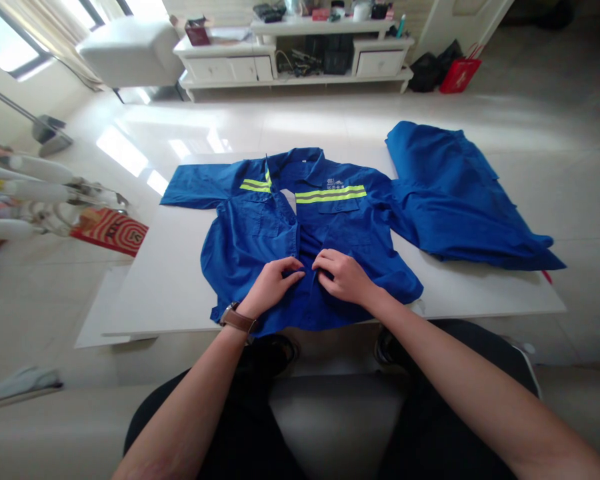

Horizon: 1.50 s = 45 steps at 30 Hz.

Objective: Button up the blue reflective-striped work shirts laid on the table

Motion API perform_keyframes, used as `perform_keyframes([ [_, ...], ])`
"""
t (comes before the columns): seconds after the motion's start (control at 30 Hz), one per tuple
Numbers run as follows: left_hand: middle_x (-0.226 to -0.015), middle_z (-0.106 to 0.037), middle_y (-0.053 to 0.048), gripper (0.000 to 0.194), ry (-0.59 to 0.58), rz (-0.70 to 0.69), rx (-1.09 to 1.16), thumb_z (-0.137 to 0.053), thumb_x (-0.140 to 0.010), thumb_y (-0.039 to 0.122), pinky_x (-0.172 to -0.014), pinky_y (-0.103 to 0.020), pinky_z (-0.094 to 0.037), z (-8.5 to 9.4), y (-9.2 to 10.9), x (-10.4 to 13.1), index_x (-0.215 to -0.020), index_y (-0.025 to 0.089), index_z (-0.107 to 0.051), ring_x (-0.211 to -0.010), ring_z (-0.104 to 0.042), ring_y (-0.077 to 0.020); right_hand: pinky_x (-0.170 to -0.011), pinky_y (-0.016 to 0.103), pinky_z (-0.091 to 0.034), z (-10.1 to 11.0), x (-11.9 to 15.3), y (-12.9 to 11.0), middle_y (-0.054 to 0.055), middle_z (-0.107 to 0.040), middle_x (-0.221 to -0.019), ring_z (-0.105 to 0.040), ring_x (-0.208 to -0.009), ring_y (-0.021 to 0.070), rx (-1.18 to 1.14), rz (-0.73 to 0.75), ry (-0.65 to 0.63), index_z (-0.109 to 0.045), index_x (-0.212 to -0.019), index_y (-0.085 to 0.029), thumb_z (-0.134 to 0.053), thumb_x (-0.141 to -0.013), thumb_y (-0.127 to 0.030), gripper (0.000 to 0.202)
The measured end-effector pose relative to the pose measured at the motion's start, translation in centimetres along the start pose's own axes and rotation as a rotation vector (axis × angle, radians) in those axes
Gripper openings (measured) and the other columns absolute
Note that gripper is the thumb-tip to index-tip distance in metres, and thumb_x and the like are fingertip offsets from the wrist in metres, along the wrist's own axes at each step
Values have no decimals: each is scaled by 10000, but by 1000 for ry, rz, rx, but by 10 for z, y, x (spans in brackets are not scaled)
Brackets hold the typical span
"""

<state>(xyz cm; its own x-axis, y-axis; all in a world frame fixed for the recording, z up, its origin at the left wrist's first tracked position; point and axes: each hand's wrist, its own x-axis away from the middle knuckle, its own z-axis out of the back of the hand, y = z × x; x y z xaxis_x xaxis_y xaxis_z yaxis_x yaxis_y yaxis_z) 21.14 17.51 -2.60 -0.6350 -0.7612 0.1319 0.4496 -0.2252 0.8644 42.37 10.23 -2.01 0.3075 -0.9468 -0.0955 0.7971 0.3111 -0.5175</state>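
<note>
A blue work jacket [250, 240] with yellow and grey reflective stripes lies spread on a white table, its collar toward the far edge. The upper front hangs slightly apart, and a bit of the table shows between the panels. My left hand [275, 283], with a brown-strapped watch on the wrist, pinches the left front panel near the middle. Just to its right, my right hand [343, 275] pinches the other panel's edge. A small gap separates the two hands. More blue clothing [450, 200] is heaped at the right, touching the jacket's sleeve.
The white table [155, 280] extends on both sides of the jacket. Beyond it stand a white cabinet [240, 67] and a grey stool [130, 50]. A red patterned bag [113, 230] is at the left; a red bag [460, 75] sits beside black bags at the back right.
</note>
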Motion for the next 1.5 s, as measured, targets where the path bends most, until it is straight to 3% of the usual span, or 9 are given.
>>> perform_keyframes([
  [0.07,-1010,-779,-38,258,-51,-11,10,-627,-912,387,-955,-334,-522,-4,-2,1,-1017,187,-752,-965,-692,-219,-973,299,-460,-2,1,0,81,-619,-1175,-586,-1096,191,-94,33,31,-669,-1117,-192,-487,-966,-157,240],
  [0.2,-1043,-796,-44,253,11,-43,30,-653,-881,357,-992,-374,-530,-12,-8,-1,-1028,203,-790,-986,-713,-247,-861,288,-496,-13,1,2,74,-571,-1179,-614,-978,170,-266,58,143,-645,-1142,-212,-565,-939,-163,224],
  [0.37,-1048,-801,-56,241,64,-61,26,-658,-849,278,-984,-391,-544,-17,-13,-3,-1027,203,-801,-973,-730,-252,-742,261,-472,-23,-2,4,27,-564,-1030,-578,-807,135,-347,-46,212,-576,-1026,-206,-676,-897,-189,164],
  [0.47,-1053,-800,-59,233,58,-73,23,-653,-847,262,-977,-390,-545,-17,-13,-3,-1016,201,-801,-988,-732,-256,-751,275,-445,-23,-3,4,15,-582,-899,-570,-821,156,-295,-67,205,-575,-901,-196,-688,-910,-199,113],
  [0.67,-965,-799,-46,171,39,-64,-2,-666,-839,262,-930,-369,-541,-15,-11,-2,-942,198,-788,-931,-729,-244,-760,282,-443,-24,-3,4,20,-642,-860,-593,-824,157,-336,-80,202,-647,-858,-181,-679,-917,-156,72],
  [0.8,-899,-766,-25,119,73,-71,30,-657,-777,175,-862,-325,-529,-17,-12,-3,-871,195,-729,-880,-704,-210,-773,277,-462,-24,-4,1,18,-666,-858,-618,-824,151,-410,-59,228,-706,-866,-181,-688,-917,-157,59],
  [1.0,-841,-666,32,225,122,-53,200,-646,-735,129,-746,-234,-481,-20,-10,-1,-928,211,-564,-815,-670,-145,-790,270,-479,-25,-3,-2,39,-702,-962,-652,-873,152,-429,-55,188,-767,-969,-195,-629,-922,-117,165],
  [1.27,-846,-636,38,208,126,-63,242,-665,-752,147,-761,-225,-468,-19,-9,-2,-909,215,-547,-828,-664,-134,-733,246,-468,-23,-4,-2,-5,-700,-837,-643,-762,133,-471,-175,189,-678,-895,-183,-645,-866,-119,77],
  [1.5,-840,-673,30,205,141,-43,236,-690,-763,167,-799,-247,-487,-18,-7,-2,-912,216,-558,-840,-684,-148,-780,260,-466,-23,-3,0,24,-737,-909,-667,-844,149,-415,-119,193,-732,-891,-185,-592,-916,-115,158],
])
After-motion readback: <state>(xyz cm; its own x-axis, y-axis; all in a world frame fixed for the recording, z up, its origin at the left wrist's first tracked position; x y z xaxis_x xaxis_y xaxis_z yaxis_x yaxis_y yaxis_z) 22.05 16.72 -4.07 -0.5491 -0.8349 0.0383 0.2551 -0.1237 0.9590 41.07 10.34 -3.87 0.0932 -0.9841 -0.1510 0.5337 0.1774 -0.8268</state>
